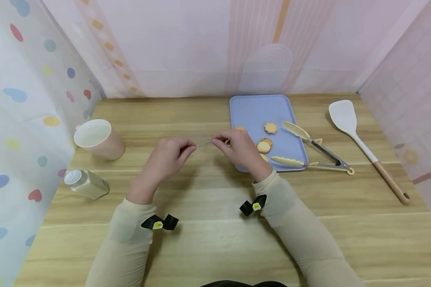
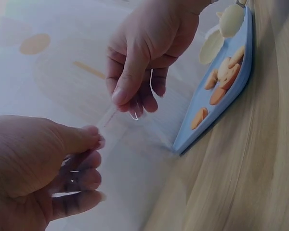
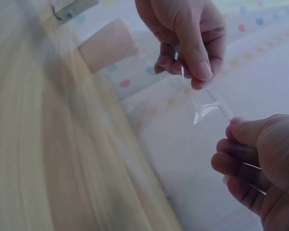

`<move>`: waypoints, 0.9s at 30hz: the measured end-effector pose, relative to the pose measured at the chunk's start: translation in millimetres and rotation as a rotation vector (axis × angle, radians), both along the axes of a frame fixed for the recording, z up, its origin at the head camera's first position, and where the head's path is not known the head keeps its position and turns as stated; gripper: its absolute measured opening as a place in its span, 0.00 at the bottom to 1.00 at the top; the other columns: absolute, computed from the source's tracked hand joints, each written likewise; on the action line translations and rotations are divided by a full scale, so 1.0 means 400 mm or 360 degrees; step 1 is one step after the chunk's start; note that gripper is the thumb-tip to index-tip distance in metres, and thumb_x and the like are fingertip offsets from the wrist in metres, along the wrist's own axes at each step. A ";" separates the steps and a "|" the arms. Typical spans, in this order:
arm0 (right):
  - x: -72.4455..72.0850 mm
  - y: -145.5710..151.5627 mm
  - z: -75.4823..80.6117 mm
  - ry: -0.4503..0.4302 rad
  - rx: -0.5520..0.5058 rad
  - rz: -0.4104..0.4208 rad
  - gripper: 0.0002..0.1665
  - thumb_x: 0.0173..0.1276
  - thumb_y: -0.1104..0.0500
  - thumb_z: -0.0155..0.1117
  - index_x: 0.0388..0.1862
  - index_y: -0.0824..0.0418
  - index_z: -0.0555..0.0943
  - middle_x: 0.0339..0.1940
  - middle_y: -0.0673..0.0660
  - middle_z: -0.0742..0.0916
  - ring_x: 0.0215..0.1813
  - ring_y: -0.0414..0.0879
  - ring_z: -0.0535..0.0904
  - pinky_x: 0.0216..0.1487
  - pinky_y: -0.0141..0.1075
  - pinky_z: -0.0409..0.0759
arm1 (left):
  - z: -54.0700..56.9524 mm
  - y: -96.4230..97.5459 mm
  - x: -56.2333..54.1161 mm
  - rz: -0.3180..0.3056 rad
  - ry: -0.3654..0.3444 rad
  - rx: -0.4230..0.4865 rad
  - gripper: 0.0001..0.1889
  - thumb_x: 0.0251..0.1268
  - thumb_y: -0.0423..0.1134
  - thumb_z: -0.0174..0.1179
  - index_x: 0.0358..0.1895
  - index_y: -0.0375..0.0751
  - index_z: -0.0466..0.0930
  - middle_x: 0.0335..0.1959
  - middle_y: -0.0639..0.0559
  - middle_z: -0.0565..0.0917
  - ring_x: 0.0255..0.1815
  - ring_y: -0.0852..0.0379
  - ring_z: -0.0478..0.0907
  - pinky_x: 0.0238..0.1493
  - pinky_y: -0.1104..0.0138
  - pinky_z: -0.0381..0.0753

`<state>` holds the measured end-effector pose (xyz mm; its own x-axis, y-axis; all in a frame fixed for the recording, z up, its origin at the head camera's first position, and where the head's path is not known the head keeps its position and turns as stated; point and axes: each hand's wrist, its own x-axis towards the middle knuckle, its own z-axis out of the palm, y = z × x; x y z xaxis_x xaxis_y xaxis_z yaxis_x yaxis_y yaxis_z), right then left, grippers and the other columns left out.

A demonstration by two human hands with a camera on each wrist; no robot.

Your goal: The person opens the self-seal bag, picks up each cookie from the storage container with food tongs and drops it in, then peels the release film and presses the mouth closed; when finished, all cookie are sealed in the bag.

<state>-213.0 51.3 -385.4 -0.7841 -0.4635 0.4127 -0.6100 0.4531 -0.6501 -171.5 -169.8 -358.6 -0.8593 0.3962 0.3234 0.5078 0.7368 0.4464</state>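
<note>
Between the two hands a small clear plastic bag (image 3: pixel 212 111) is stretched, its film glossy, with a thin line of red print along one edge. My left hand (image 1: pixel 165 157) pinches one end between thumb and fingertips. The other end is pinched by my right hand (image 1: pixel 238 149), whose remaining fingers are loosely bent. Seen from the head, the bag is only a faint thin line above the table. Behind the right hand lies a blue tray (image 1: pixel 251 111) with several cookies (image 1: pixel 271 128); the hand hides part of them.
Cream-tipped metal tongs (image 1: pixel 325 150) lie spread, their tips over the tray's right side. A white turner (image 1: pixel 367 147) with a wooden handle is at far right. On the left stand a pink mug (image 1: pixel 105 143) and a square jar (image 1: pixel 95 185). Curtains surround the table.
</note>
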 end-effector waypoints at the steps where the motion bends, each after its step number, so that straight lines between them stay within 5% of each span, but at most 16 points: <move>1: 0.000 0.001 0.001 0.0007 -0.0017 0.0009 0.10 0.70 0.56 0.62 0.37 0.60 0.87 0.32 0.49 0.87 0.32 0.38 0.80 0.36 0.31 0.79 | 0.000 0.000 0.001 0.0000 0.0014 0.0000 0.06 0.68 0.35 0.59 0.34 0.39 0.84 0.25 0.51 0.81 0.22 0.58 0.72 0.27 0.64 0.73; 7: 0.004 0.003 0.016 0.0029 -0.0068 -0.0031 0.09 0.70 0.57 0.62 0.37 0.61 0.85 0.29 0.49 0.86 0.30 0.39 0.78 0.33 0.32 0.77 | 0.005 0.003 0.004 0.0009 0.0065 0.0058 0.09 0.70 0.36 0.56 0.31 0.39 0.80 0.19 0.53 0.72 0.19 0.58 0.66 0.23 0.65 0.67; 13: 0.007 0.006 0.020 0.0014 -0.0099 -0.0056 0.08 0.70 0.58 0.61 0.37 0.61 0.85 0.29 0.51 0.85 0.30 0.40 0.77 0.33 0.33 0.77 | 0.009 0.001 0.012 -0.0038 0.0044 0.0113 0.07 0.59 0.38 0.68 0.29 0.42 0.80 0.23 0.54 0.76 0.24 0.59 0.70 0.26 0.66 0.71; 18: 0.005 0.009 0.021 0.0053 -0.0114 -0.0050 0.09 0.71 0.59 0.60 0.38 0.62 0.85 0.29 0.51 0.85 0.30 0.40 0.77 0.33 0.33 0.77 | 0.013 -0.001 0.012 -0.0022 0.0088 0.0123 0.03 0.61 0.35 0.66 0.32 0.39 0.83 0.29 0.52 0.83 0.29 0.58 0.78 0.32 0.64 0.79; 22: 0.003 0.007 0.019 0.0094 -0.0162 -0.0062 0.08 0.70 0.62 0.60 0.41 0.63 0.84 0.35 0.53 0.84 0.32 0.41 0.78 0.34 0.32 0.78 | 0.016 0.003 0.014 0.0010 0.0222 0.0122 0.03 0.61 0.33 0.66 0.34 0.36 0.86 0.30 0.50 0.84 0.30 0.56 0.80 0.31 0.63 0.81; 27: 0.017 -0.008 0.018 -0.0002 -0.0317 -0.0222 0.15 0.69 0.60 0.62 0.50 0.67 0.76 0.48 0.59 0.78 0.37 0.43 0.80 0.36 0.32 0.80 | 0.020 0.020 0.020 0.0091 0.0554 -0.0011 0.05 0.60 0.32 0.65 0.31 0.34 0.86 0.25 0.47 0.82 0.23 0.55 0.78 0.24 0.64 0.78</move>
<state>-206.4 48.2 -378.2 -0.8352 -0.2605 0.4843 -0.5499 0.3955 -0.7356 -163.4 -161.6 -350.8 -0.7186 0.3540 0.5986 0.5868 0.7706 0.2488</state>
